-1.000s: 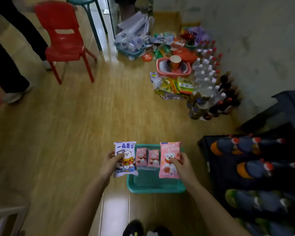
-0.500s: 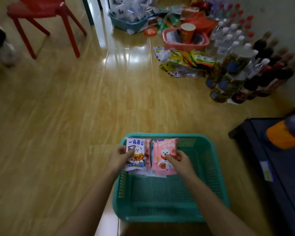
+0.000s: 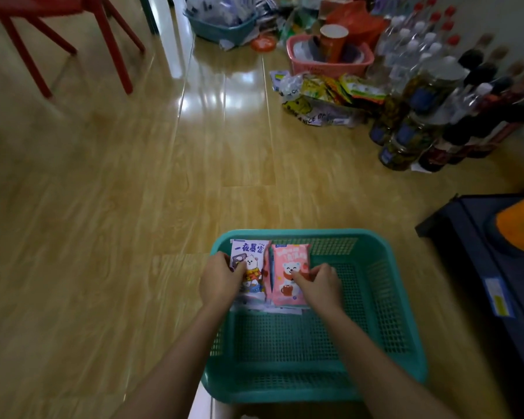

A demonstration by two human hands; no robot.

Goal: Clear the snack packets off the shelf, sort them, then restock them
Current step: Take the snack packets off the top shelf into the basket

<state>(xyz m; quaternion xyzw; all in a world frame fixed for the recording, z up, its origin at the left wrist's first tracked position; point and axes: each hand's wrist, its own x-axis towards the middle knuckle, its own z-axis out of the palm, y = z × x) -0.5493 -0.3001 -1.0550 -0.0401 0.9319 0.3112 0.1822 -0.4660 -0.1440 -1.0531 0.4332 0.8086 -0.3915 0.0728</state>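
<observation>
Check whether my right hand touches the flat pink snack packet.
Touching. The head view shows the right hand pinching the flat pink snack packet.

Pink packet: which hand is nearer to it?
Right. The right hand pinches the pink packet at its right edge. The left hand grips the purple packet, which sits just left of the pink one.
</observation>
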